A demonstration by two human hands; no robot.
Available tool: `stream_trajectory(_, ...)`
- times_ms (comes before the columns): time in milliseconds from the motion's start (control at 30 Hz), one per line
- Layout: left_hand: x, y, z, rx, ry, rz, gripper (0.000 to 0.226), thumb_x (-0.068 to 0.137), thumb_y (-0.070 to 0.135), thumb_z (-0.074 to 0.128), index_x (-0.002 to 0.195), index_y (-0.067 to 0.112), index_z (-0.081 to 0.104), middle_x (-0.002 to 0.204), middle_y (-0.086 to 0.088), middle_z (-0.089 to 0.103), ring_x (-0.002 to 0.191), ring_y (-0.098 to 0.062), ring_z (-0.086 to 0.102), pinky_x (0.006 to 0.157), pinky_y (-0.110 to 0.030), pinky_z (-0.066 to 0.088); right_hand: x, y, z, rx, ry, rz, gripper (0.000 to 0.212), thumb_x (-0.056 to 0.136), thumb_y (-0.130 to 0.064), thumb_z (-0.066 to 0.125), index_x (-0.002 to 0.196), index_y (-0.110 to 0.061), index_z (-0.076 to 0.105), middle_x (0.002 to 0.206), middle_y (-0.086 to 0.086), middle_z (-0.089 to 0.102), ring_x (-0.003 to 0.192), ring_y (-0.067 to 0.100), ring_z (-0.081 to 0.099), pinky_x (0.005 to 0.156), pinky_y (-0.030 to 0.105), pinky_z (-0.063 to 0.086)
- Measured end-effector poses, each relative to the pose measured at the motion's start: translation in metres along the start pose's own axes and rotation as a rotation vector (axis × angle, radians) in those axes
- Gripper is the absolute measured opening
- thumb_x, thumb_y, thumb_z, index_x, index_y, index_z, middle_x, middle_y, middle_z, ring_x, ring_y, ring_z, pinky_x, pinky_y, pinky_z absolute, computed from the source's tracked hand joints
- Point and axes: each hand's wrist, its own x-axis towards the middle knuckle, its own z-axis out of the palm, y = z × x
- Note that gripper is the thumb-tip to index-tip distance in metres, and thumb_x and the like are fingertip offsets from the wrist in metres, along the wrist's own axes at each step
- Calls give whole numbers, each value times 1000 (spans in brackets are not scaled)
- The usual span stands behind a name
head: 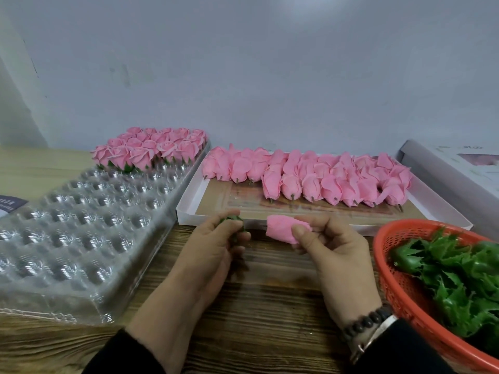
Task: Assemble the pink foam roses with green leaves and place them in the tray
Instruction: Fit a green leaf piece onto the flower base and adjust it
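My right hand [328, 248] pinches a pink foam rose bud [283, 229] lying sideways, its base pointing left. My left hand [216, 245] holds a green leaf piece [232, 220], mostly hidden by the fingers, a short gap left of the bud. To the left lies a clear plastic tray [81, 225] with many round pockets; several finished roses with green leaves [154, 148] fill its far end. A shallow white box [189, 203] behind my hands holds several rows of bare pink buds [324, 176].
An orange mesh basket [399, 279] full of green leaf pieces [459, 273] sits at the right, close to my right wrist. A grey box [445, 168] lies at the far right. Everything rests on a wooden table [270, 306] against a pale wall.
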Motion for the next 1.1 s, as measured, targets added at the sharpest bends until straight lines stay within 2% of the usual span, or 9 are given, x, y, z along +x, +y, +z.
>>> stream_trajectory(67, 0, 1, 3, -81, -14, -87, 14, 90, 12, 49, 96, 7, 60, 81, -7, 60, 55, -11, 60, 46, -18, 47, -2, -5, 2, -1, -11, -12, 13, 76, -1, 68, 77, -14, 68, 64, 16, 55, 58, 15, 51, 57, 16, 45)
stream_trajectory(200, 1, 0, 3, -209, -35, -127, 22, 94, 8, 42, 96, 0, 62, 72, -10, 67, 55, -14, 66, 51, -22, 55, 0, -7, 4, -12, -45, -18, 12, 77, 1, 68, 78, -12, 68, 66, 24, 55, 60, 19, 49, 57, 19, 44)
stream_trajectory(367, 2, 2, 2, -292, -62, -153, 22, 96, 6, 40, 94, -5, 58, 75, -16, 71, 64, -22, 70, 54, -28, 58, 2, -7, 9, -12, -71, -33, 21, 76, 1, 69, 75, -20, 68, 62, 11, 57, 58, 14, 51, 57, 15, 46)
stream_trajectory(567, -1, -2, 5, -222, -85, -153, 24, 96, 8, 40, 101, -6, 60, 89, -19, 69, 72, -24, 67, 62, -30, 59, 3, -2, 8, -71, -60, -67, 24, 75, -1, 70, 76, -25, 68, 62, -3, 61, 62, 12, 55, 61, 17, 49)
stream_trajectory(733, -1, -5, 5, -109, -87, -105, 24, 96, 8, 42, 104, -4, 61, 92, -17, 67, 75, -22, 64, 67, -29, 58, 6, 3, 10, -135, -70, -98, 26, 74, -4, 72, 76, -29, 67, 66, 4, 60, 67, 20, 55, 68, 28, 49)
stream_trajectory(833, -2, -8, 6, 11, -76, -27, 22, 96, 6, 42, 98, 3, 64, 89, -12, 70, 73, -17, 66, 70, -26, 57, 4, 3, 9, -170, -66, -140, 25, 73, -8, 73, 75, -33, 68, 72, 7, 63, 73, 28, 59, 72, 35, 49)
stream_trajectory(1033, -5, -11, 8, 108, -133, 35, 25, 96, 6, 41, 96, 9, 66, 91, -9, 73, 79, -15, 69, 76, -26, 57, 7, 6, 8, -202, -79, -150, 26, 74, -6, 72, 77, -31, 67, 69, -4, 58, 68, 17, 55, 69, 30, 46)
stream_trajectory(1100, -6, -11, 10, 98, -139, 39, 25, 96, 6, 42, 95, 9, 67, 87, -7, 73, 77, -14, 69, 74, -25, 57, 7, 7, 8, -218, -77, -163, 27, 74, -5, 72, 78, -31, 66, 71, -2, 59, 69, 18, 55, 70, 32, 47)
